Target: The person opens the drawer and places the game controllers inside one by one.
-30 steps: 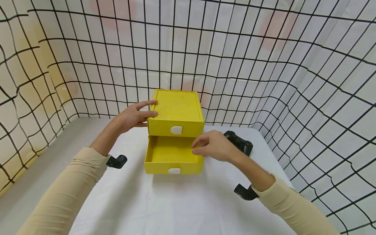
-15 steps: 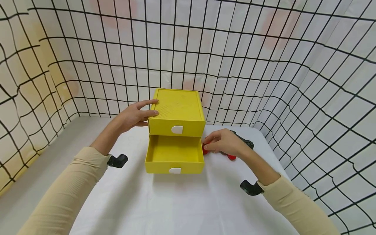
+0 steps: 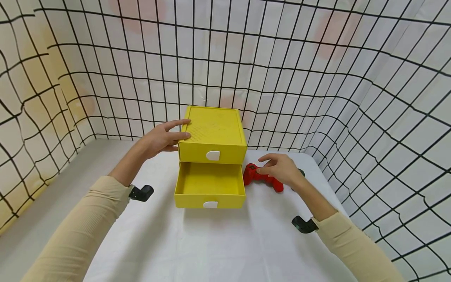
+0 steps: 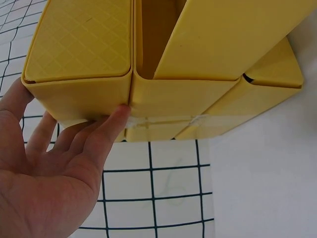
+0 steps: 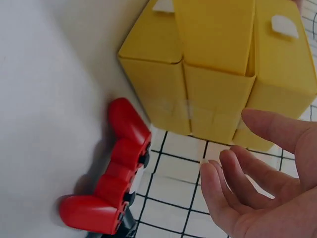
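While left hand (image 3: 156, 141), spread, touches yellow drawers (image 3: 215, 129), right hand (image 3: 283, 170), loosely spread, near red controller (image 5: 111, 184)

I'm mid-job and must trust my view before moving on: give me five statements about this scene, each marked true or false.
1. The left grip touches the yellow drawer unit. True.
2. The middle drawer is shut. False: the middle drawer is pulled out.
3. The right grip holds nothing. True.
4. The red controller lies inside the middle drawer. False: the red controller lies on the white table, right of the yellow drawer unit.
5. The drawer pulls are black. False: the visible drawer pulls are white.
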Demonstrator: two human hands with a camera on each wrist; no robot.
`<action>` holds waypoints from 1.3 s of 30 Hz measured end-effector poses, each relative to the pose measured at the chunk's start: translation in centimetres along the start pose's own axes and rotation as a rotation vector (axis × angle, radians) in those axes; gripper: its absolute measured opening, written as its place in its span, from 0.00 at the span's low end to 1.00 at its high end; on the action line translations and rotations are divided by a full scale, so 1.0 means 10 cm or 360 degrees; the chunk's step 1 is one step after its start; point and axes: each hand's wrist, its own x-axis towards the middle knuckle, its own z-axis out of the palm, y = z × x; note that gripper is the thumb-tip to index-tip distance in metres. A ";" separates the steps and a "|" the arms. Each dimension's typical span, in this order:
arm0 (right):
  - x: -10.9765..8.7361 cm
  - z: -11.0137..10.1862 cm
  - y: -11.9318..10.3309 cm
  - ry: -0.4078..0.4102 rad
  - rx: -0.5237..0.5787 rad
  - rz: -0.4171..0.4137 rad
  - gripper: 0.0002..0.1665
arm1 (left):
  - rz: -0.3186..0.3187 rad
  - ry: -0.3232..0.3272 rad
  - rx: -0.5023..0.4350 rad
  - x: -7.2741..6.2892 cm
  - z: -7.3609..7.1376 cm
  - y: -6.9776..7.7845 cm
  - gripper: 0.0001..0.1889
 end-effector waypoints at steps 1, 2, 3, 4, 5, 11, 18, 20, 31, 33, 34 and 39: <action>0.00 0.00 0.03 0.0015 -0.0007 -0.0006 0.28 | -0.0001 -0.0001 -0.0003 0.00 0.00 0.00 0.37; 0.01 -0.01 0.05 0.0029 -0.0015 -0.0006 0.29 | -0.0002 -0.0003 -0.0005 0.01 0.01 0.00 0.37; 0.01 -0.01 0.07 0.0041 -0.0019 -0.0004 0.29 | -0.0003 -0.0007 -0.0005 0.01 0.01 0.00 0.37; 0.01 -0.01 0.09 0.0052 -0.0021 0.0005 0.30 | -0.0005 -0.0006 -0.0004 0.01 0.01 0.00 0.37; 0.02 -0.01 0.12 0.0062 -0.0027 0.0014 0.30 | -0.0007 -0.0005 -0.0004 0.01 0.01 0.00 0.37; 0.06 0.01 0.29 0.0127 -0.0021 0.0054 0.35 | -0.0015 0.0013 0.0007 0.01 0.01 0.01 0.37; 0.12 0.04 0.44 0.0241 0.0013 0.0041 0.34 | -0.0006 0.0006 -0.0004 0.01 0.00 0.00 0.37; 0.14 0.05 0.46 0.0258 0.0000 0.0047 0.35 | -0.0001 0.0006 -0.0005 0.01 0.00 0.00 0.37; 0.23 0.16 0.63 0.0265 -0.0015 0.0135 0.38 | -0.0001 0.0001 0.0003 0.03 0.01 0.00 0.37; 0.24 0.17 0.66 0.0269 -0.0021 0.0128 0.38 | -0.0006 0.0008 0.0009 0.03 0.01 0.00 0.36; 0.25 0.17 0.68 0.0271 -0.0022 0.0125 0.38 | -0.0006 0.0010 0.0014 0.03 0.01 0.00 0.36; 0.27 0.20 0.73 0.0292 -0.0051 0.0105 0.38 | -0.0012 0.0028 0.0024 0.03 0.01 0.00 0.36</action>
